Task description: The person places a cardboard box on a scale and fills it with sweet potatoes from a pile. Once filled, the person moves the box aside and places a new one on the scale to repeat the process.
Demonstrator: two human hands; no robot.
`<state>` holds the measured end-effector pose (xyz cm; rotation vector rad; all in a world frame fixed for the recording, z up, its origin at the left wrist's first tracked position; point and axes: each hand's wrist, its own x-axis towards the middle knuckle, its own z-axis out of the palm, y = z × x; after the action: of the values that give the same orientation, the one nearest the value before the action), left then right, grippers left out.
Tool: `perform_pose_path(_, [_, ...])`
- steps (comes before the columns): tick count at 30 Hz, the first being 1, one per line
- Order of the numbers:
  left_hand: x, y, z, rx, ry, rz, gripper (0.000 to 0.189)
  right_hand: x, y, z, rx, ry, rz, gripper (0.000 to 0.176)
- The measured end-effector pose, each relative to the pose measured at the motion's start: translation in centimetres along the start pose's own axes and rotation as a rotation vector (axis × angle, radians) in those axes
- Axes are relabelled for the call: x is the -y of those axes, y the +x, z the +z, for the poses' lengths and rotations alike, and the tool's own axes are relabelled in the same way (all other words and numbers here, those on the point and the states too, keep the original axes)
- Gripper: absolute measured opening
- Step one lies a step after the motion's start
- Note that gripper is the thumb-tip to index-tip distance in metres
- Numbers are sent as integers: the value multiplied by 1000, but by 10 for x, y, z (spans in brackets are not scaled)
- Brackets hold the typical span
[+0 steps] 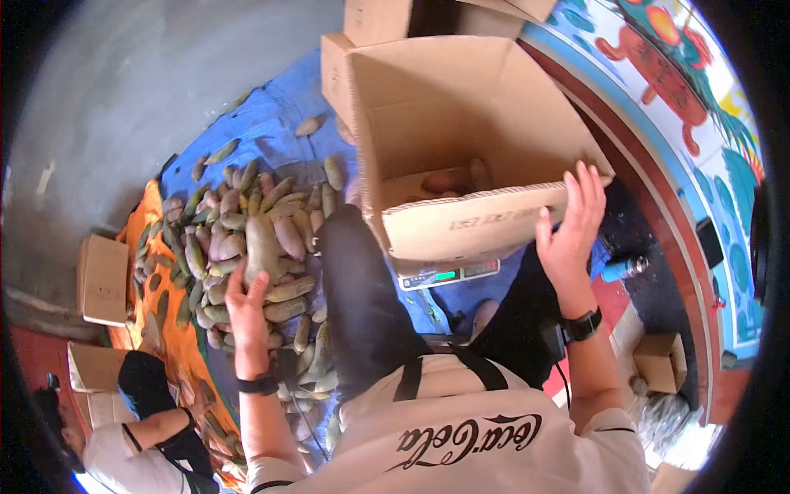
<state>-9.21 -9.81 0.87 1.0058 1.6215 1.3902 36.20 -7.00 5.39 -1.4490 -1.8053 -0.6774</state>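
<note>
My left hand [247, 300] is closed around the lower end of a large, pale tan, elongated vegetable [262, 243]. It is over a heap of similar long vegetables [232, 247], greenish, brown and pinkish; their exact kind I cannot make out. A tall open cardboard box [461, 222] stands in front of me, with a few reddish vegetables [448, 181] visible at its bottom. Against the right end of its near wall lies my right hand [573, 222], fingers stretched out and reaching the rim. Under the box shows a digital scale [448, 275] with a lit green display.
A blue tarp [276, 103] and an orange sheet [148, 206] lie beneath the heap. At lower left, another person [136, 445] sits near cardboard boxes [104, 280]. On my right are a blue bottle [623, 268], a small box [660, 362] and a painted wall [658, 74].
</note>
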Motion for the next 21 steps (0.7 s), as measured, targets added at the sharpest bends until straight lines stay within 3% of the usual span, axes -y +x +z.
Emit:
perform_pose_path(3, [-53, -2, 34, 97, -203, 182, 52, 0, 0, -1, -5, 19, 16, 65])
perform_pose_path(8, [-130, -17, 97, 150, -54, 411, 47, -4, -4, 0, -21, 29, 10, 68])
perform_pose_path(12, [-131, -18, 139, 252, -95, 543, 47, -6, -6, 1, -33, 44, 1, 68])
perform_pose_path(14, [-125, -12, 151, 230, 243, 800, 50, -7, -7, 1, -26, 42, 13, 69])
perform_pose_path(16, [-126, -17, 161, 226, 427, 919, 51, -7, -6, 1, -21, 54, 11, 69])
perform_pose_path(21, [-107, -15, 149, 214, 378, 847, 39, -9, -5, -1, -14, 50, 3, 67])
